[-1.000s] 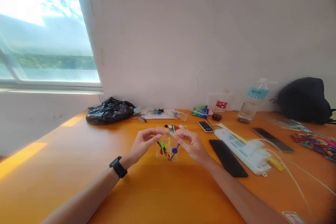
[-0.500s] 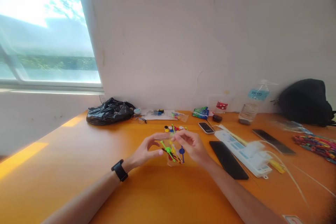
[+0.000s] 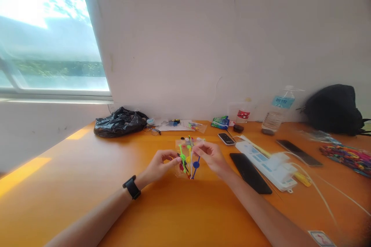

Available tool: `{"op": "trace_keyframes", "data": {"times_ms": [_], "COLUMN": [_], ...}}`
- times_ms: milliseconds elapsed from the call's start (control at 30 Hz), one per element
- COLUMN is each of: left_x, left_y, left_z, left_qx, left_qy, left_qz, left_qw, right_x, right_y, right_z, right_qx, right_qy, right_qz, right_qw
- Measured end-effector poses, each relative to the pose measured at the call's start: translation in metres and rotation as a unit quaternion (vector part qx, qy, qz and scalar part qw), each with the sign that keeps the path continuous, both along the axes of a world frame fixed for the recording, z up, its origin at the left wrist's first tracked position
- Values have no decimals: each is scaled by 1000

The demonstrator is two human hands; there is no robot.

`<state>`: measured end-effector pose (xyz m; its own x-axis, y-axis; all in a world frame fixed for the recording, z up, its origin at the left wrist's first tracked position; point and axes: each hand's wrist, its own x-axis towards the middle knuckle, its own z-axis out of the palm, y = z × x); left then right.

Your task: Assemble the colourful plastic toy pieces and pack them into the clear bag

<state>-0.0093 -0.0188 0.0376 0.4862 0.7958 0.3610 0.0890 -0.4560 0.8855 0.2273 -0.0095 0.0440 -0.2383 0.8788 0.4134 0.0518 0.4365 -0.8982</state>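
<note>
A clear plastic bag (image 3: 179,172) is held up over the table in front of me. Thin coloured plastic pieces show in it: a green piece (image 3: 182,157), a yellow one, and a blue piece (image 3: 196,164), each with a round disc along a narrow stick. My left hand (image 3: 162,164), with a black watch on its wrist, pinches the bag's left edge between thumb and fingers. At the upper right of the bag, my right hand (image 3: 209,155) is closed on it, fingertips bunched together. Small coloured pieces (image 3: 198,139) lie just behind the bag, partly hidden.
To the right are a black phone (image 3: 249,173), a white power strip (image 3: 265,164) with cables, and a white remote-like device (image 3: 226,139). Along the wall stand a black plastic bag (image 3: 119,122), glasses (image 3: 152,130), a water bottle (image 3: 275,115) and a black backpack (image 3: 333,110).
The clear bag has tilted more upright, its coloured pieces now standing steeper. My right hand has shifted slightly left and up; my left fingers have closed in on the bag's edge.
</note>
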Motion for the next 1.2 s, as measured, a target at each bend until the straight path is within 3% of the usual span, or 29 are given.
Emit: {"op": "trace_keyframes", "data": {"times_ms": [100,300,433,533,633,733,967,1100,1200], "left_x": [2,4,2,-1,-4,-5,-4,-1,1], "left_y": [-1,2,8,10,8,4,-1,-2,-1], "left_z": [-2,-13,-25,-27,-22,-14,-4,-7,-8], "left_qx": [-12,-92,-110,-97,-69,-37,-6,-38,-13], "left_qy": [-16,-2,36,70,81,24,-69,-66,-65], "left_qz": [-3,-39,28,36,3,-15,-34,8,48], "left_qw": [1000,995,993,992,994,999,997,997,997], "right_x": [0,1,2,3,3,0,-8,-10,-8], "right_y": [3,5,6,6,4,1,-6,-8,-7], "right_z": [-3,-3,-3,-4,-2,-2,-7,-6,-3], "right_qx": [-7,0,1,4,2,-13,-6,-9,-1], "right_qy": [7,54,63,76,67,44,3,6,-7], "right_qz": [-4,-75,-84,-101,-74,-17,6,18,23], "right_qw": [1000,996,994,992,995,999,1000,1000,1000]}}
